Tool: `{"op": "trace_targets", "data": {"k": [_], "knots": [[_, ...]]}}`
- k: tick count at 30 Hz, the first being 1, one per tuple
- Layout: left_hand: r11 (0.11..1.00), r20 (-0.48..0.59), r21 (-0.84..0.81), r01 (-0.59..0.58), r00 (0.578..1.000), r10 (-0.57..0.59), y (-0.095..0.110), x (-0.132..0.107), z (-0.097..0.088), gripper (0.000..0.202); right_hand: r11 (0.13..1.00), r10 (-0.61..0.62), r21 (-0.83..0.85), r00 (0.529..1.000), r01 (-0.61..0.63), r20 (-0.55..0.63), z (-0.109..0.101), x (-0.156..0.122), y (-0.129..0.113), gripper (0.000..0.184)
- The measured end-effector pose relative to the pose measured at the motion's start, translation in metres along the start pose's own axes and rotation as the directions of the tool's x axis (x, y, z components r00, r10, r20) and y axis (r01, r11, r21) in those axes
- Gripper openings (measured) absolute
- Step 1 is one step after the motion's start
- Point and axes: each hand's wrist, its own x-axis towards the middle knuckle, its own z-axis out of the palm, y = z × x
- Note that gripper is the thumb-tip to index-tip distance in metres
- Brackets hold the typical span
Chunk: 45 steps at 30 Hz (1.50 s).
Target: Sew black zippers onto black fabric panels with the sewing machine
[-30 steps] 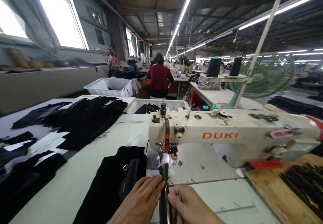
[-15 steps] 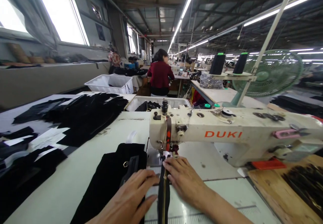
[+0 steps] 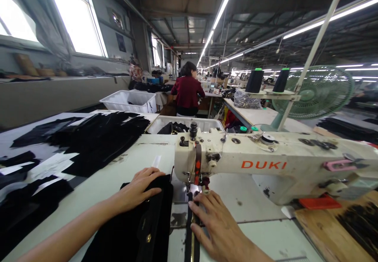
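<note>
Across the pale worktop (image 3: pixel 147 148), the left hand (image 3: pixel 139 188) lies loosely on black fabric (image 3: pixel 121 236); apart, the right hand (image 3: pixel 217 219) spreads over a zipper strip (image 3: pixel 189 244), likely limp, best held by its edges.

Daylight pours through 2 large windows (image 3: pixel 76 18) at upper left, whited out by glare. Long ceiling tubes (image 3: pixel 220 16) glow against a dim, grey roof (image 3: pixel 165 5). Below, the pale worktable (image 3: pixel 144 150) is fairly evenly lit, while the black fabric (image 3: pixel 115 236) at lower left of center loses most detail. A small bright glow shows beneath the head of the sewing machine (image 3: pixel 224 155). Wide-angle distortion stretches the frame's edges; the background at far right is soft, and a fan (image 3: pixel 313 93) there looks blurred.
</note>
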Motion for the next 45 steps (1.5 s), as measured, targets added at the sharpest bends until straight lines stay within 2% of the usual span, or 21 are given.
{"op": "trace_targets", "data": {"k": [2, 5, 8, 10, 11, 13, 16, 18, 24, 35, 37, 41, 45], "knots": [[0.999, 0.023, -0.028, 0.018, 1.0, -0.017, 0.008, 0.005, 0.005, 0.019, 1.0, -0.002, -0.011, 1.0, 0.002, -0.02, 0.007, -0.004, 0.0, 0.046], [0.994, 0.002, -0.073, 0.08, 0.997, -0.08, 0.031, 0.003, 0.023, 0.023, 1.0, -0.018, 0.005, 1.0, 0.018, 0.02, 0.011, -0.006, -0.002, 0.051], [0.99, -0.061, -0.094, 0.101, 0.992, -0.107, 0.05, -0.004, 0.039, 0.022, 1.0, -0.005, 0.016, 0.999, 0.004, 0.049, 0.011, -0.005, -0.003, 0.052], [0.993, -0.14, -0.072, 0.098, 0.984, -0.108, 0.059, -0.013, 0.044, 0.026, 1.0, -0.006, 0.012, 0.999, 0.006, 0.042, 0.012, -0.004, -0.003, 0.051], [0.997, -0.182, -0.04, 0.07, 0.98, -0.076, 0.064, -0.019, 0.046, 0.033, 1.0, -0.013, 0.006, 0.999, 0.013, 0.035, 0.013, -0.004, -0.002, 0.051], [0.996, -0.215, 0.067, -0.053, 0.974, 0.066, 0.072, -0.032, 0.047, 0.047, 0.999, -0.033, -0.017, 0.999, 0.033, 0.012, 0.016, -0.005, 0.0, 0.053], [0.934, -0.131, 0.235, -0.27, 0.943, 0.305, 0.084, -0.048, 0.05, 0.059, 0.996, -0.075, -0.055, 0.997, 0.074, -0.013, 0.018, -0.005, 0.001, 0.054], [0.902, -0.082, 0.298, -0.312, 0.933, 0.35, 0.09, -0.05, 0.053, 0.067, 0.992, -0.099, -0.085, 0.995, 0.097, -0.021, 0.018, -0.005, 0.001, 0.053], [0.869, -0.029, 0.404, -0.287, 0.945, 0.326, 0.091, -0.042, 0.056, 0.064, 0.982, -0.124, -0.151, 0.989, 0.112, -0.075, 0.02, -0.006, 0.001, 0.054], [0.862, -0.005, 0.396, -0.316, 0.938, 0.346, 0.091, -0.038, 0.056, 0.058, 0.965, -0.193, -0.207, 0.971, 0.162, -0.139, 0.028, -0.008, 0.007, 0.048], [0.874, -0.013, 0.38, -0.302, 0.943, 0.331, 0.092, -0.036, 0.054, 0.06, 0.976, -0.17, -0.16, 0.975, 0.146, -0.146, 0.026, -0.007, 0.007, 0.046], [0.893, -0.004, 0.358, -0.272, 0.956, 0.293, 0.1, -0.034, 0.047, 0.064, 0.999, -0.03, 0.02, 0.995, 0.032, -0.091, 0.016, 0.002, 0.004, 0.043], [0.864, -0.007, 0.428, -0.265, 0.955, 0.296, 0.104, -0.037, 0.045, 0.061, 1.0, -0.019, -0.001, 0.998, 0.019, -0.068, 0.016, 0.011, 0.004, 0.045]]}}
